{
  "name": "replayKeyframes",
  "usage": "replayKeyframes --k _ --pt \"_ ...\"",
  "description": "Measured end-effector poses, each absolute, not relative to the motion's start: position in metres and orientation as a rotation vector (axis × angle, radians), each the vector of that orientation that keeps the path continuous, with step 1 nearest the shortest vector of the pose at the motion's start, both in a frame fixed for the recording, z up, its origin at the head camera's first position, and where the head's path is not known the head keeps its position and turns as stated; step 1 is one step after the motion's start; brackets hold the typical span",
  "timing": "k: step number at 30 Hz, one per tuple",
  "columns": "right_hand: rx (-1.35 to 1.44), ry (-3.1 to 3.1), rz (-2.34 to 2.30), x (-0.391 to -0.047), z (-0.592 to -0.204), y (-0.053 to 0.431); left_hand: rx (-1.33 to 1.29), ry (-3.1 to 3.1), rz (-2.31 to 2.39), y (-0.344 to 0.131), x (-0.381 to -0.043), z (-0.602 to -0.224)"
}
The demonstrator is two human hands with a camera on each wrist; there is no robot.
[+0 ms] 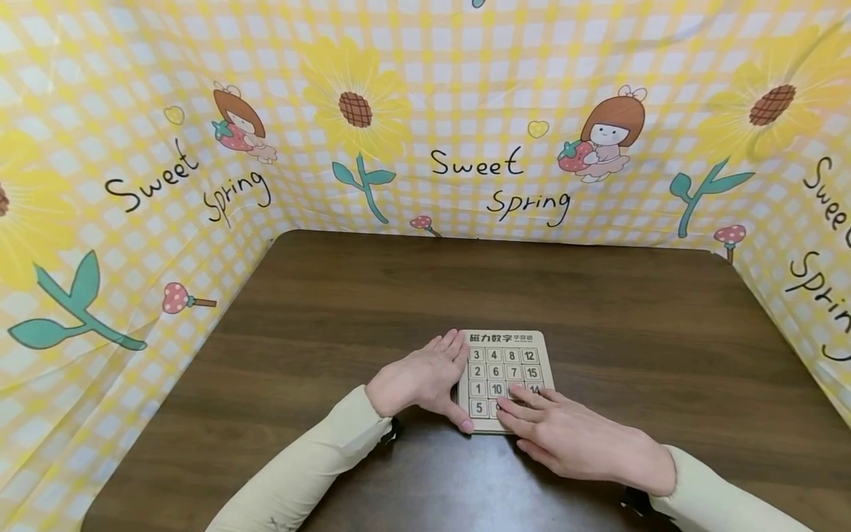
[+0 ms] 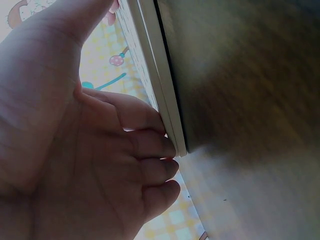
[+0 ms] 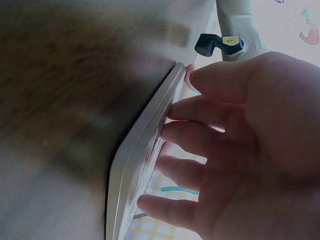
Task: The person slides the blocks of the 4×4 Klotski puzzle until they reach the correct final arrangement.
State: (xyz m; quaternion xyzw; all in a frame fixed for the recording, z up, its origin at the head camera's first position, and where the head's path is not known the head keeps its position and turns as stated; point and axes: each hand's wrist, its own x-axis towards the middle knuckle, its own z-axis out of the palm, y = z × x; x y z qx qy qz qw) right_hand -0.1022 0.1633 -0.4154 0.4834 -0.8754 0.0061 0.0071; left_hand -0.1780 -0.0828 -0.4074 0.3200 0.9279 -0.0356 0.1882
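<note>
A wooden sliding number puzzle point(image 1: 540, 341) lies flat on the table, its numbered tiles point(image 1: 496, 372) in rows under a printed heading. My left hand point(image 1: 425, 375) holds the puzzle along its left side, thumb at the near left corner and fingers by the far left corner. In the left wrist view those fingertips meet the board's edge point(image 2: 156, 65). Fingers of my right hand point(image 1: 565, 432) rest extended on tiles in the lower right part, covering some of them. The right wrist view has these fingertips touching the tile face, with the thumb near the board's near edge.
The dark wood table point(image 1: 372, 288) stretches around the puzzle on all sides. A yellow checked cloth point(image 1: 432, 89) with flowers and cartoon figures hangs along the table's back and sides. A black band point(image 3: 215, 45) sits on the left wrist.
</note>
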Motion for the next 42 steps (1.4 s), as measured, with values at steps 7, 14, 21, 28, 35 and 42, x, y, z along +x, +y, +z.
replayKeyframes --k 7,14,21,28,35,42 --pt "1.467 -2.772 0.038 -0.101 -0.408 0.174 0.903 2.608 -0.106 -0.083 -0.177 -0.407" --pt "1.392 -2.920 0.064 -0.096 -0.402 0.197 0.902 2.604 -0.113 -0.082 -0.177 -0.408" --pt "1.408 -2.917 0.048 -0.094 -0.404 0.203 0.903 2.605 -0.112 -0.082 -0.177 -0.408" --pt "1.415 -2.873 0.041 -0.094 -0.408 0.195 0.895 2.599 -0.111 -0.083 -0.178 -0.407" --pt "1.440 -2.790 -0.027 -0.094 -0.414 0.184 0.894 2.611 -0.116 -0.084 -0.178 -0.408" --pt "1.442 -2.797 -0.039 -0.094 -0.412 0.180 0.898 2.609 -0.113 -0.082 -0.178 -0.408"
